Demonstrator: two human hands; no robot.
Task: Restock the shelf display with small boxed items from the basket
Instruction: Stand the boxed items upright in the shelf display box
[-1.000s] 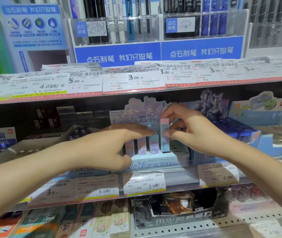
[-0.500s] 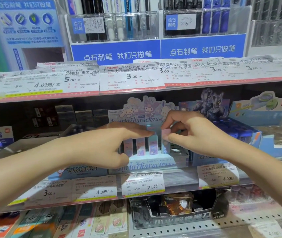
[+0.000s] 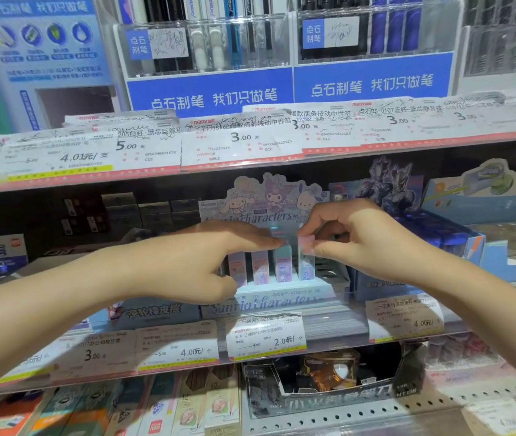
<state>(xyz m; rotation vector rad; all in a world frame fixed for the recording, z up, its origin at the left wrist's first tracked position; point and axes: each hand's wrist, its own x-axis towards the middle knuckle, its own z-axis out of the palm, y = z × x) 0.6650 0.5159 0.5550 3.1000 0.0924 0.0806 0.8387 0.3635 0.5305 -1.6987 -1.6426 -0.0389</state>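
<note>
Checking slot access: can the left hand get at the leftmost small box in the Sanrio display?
Probably yes. The left hand already lies against the front row, its fingers over the tops; the leftmost small box sits beside its thumb, nothing between.

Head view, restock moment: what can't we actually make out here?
- Basket: out of frame in the head view.
- Left hand: it covers the leftmost boxes in the character display tray, so the row's count is unclear.
- Right hand: its grip hides the top of the pink-topped box; seating unclear.
- Price tags: small print blurred.
</note>
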